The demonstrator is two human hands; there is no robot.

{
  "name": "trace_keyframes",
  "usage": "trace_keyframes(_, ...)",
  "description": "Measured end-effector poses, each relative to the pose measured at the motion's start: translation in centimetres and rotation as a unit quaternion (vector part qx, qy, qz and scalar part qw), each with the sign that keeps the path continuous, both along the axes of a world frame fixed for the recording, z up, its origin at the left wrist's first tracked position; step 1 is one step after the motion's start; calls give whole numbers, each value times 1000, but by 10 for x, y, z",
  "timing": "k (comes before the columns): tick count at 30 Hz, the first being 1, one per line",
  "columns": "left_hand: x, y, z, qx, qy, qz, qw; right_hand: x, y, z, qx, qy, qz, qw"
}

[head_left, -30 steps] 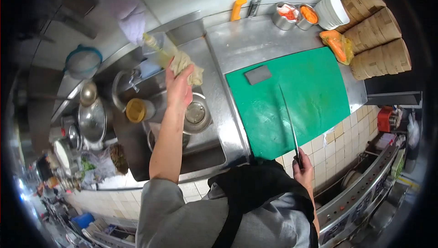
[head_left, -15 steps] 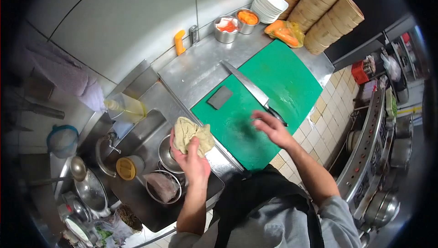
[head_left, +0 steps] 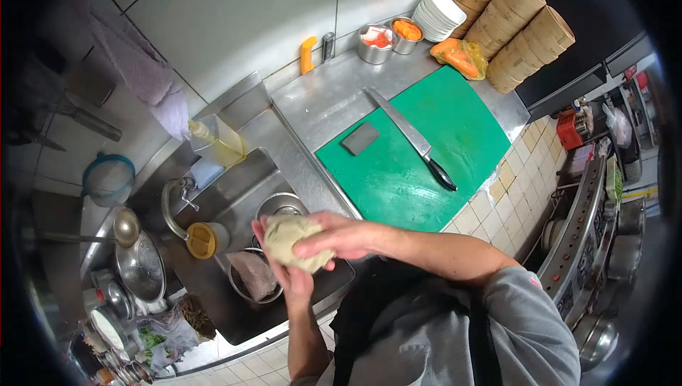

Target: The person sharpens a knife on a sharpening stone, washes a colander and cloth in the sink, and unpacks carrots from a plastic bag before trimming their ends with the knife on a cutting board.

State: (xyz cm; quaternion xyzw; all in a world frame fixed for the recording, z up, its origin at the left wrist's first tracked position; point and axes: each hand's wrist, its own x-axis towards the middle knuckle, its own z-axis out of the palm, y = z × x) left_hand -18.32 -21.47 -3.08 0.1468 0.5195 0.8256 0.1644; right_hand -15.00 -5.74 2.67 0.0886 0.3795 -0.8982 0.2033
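- Above the sink (head_left: 220,309), around 7 o'clock from the middle of my view, I've got the beige cloth (head_left: 285,229) between both hands, crumpled into a thick wad.
- Left hand (head_left: 295,283) underneath: its fingers curl round the wad from 8 o'clock, cupping it, I'd judge to bear it from below.
- Right hand (head_left: 348,235) comes in from 3 o'clock, fingers closed on the same cloth, thumb laid across the top; that gives me a grip from two sides, nothing hanging loose.
- At 1 o'clock I see the knife (head_left: 408,131) lying free on the green cutting board (head_left: 383,197), tip past the board's edge over the worktop (head_left: 312,98), handle towards 4 o'clock, which seems handy for the right hand.
- Grey block (head_left: 360,138) near 12 o'clock, flat on the board just beside the blade, probably for stable footing.
- Over at 10 o'clock, the squeeze bottle (head_left: 222,148) stands by the tap (head_left: 186,185), likely placed for easy reach at the sink.
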Motion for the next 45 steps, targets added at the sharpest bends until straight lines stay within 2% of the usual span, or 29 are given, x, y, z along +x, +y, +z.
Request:
trace_keyframes(3, -12, -2, 45, 163, 28, -96, 982, -6, -31, 0, 5, -8, 63, 998)
trace_keyframes(6, -16, -47, 27, 114, 41, -110, 986, -13, -41, 10, 30, 35, 108, 993)
trace_keyframes(8, -8, -66, 16, 132, 53, -112, 984, -15, -47, 8, 88, 42, 190, 977)
trace_keyframes(10, 2, -80, 3, 167, -2, -81, 983, -13, -52, -3, 97, 23, 238, 966)
trace_keyframes(12, 16, -87, -8, 156, -44, -41, 986, -4, -57, -8, 178, 36, 259, 949)
trace_keyframes(14, 23, -88, -11, 11, -23, -11, 1000, 0, -59, -20, 220, 18, 265, 939)
trace_keyframes(15, 33, -79, -6, 10, -112, 40, 993, -1, -59, -38, 293, 92, 298, 904)
trace_keyframes(16, 39, -73, -12, 9, -112, 41, 993, -4, -59, -38, 361, 166, 327, 857)
trace_keyframes(18, 46, -62, -31, -69, -89, 145, 983, -2, -57, -37, 382, 178, 322, 848)
trace_keyframes(19, 48, -51, -27, -115, -144, 190, 964, -2, -58, -44, 427, 203, 328, 818)
trace_keyframes(20, 48, -50, -32, -115, -143, 192, 964, -2, -59, -45, 470, 227, 333, 785)
trace_keyframes(22, 49, -47, -46, -79, -149, 230, 958, 2, -62, -45, 485, 201, 330, 784)
trace_keyframes(23, 49, -37, -35, -80, -237, 273, 929, 4, -63, -45, 501, 173, 325, 783)
trace_keyframes(24, 51, -38, -37, -81, -238, 272, 929, 6, -65, -48, 500, 172, 324, 784)
trace_keyframes(26, 57, -42, -45, 3, -282, 272, 920, 7, -66, -53, 540, 191, 368, 732)
trace_keyframes(29, 70, -45, -51, -14, -316, 294, 902, 12, -66, -57, 538, 212, 391, 716)
trace_keyframes(30, 71, -42, -40, -25, -333, 279, 900, 15, -69, -64, 527, 221, 397, 718)
trace_keyframes(32, 75, -52, -58, 24, -298, 246, 922, 17, -69, -78, 562, 210, 373, 708)
trace_keyframes(34, 85, -53, -64, 14, -287, 251, 924, 15, -63, -84, 556, 221, 389, 700)
trace_keyframes(36, 81, -27, -31, -9, -257, 310, 915, 12, -54, -84, 554, 209, 320, 739)
trace_keyframes(37, 80, -29, -33, -11, -257, 316, 913, 9, -48, -88, 551, 171, 336, 744)
trace_keyframes(39, 73, -36, -38, -67, -266, 122, 954, 6, -29, -86, 542, 174, 322, 757)
trace_keyframes(40, 63, -36, -41, -69, -265, 127, 953, 8, -18, -86, 537, 171, 305, 768)
trace_keyframes(41, 44, -33, -42, -126, -227, 85, 962, 12, -8, -87, 534, 176, 308, 768)
trace_keyframes(42, 25, -27, -42, -184, -190, 43, 964, 18, 3, -90, 558, 198, 228, 773)
trace_keyframes(43, 3, -18, -42, -209, -133, 47, 968, 23, 15, -92, 579, 216, 146, 773)
trace_keyframes(44, -20, -7, -42, -234, -77, 50, 968, 25, 29, -87, 560, 178, 136, 798)
trace_keyframes(45, -47, 3, -44, -298, 26, 73, 951, 27, 45, -77, 541, 135, 123, 821)
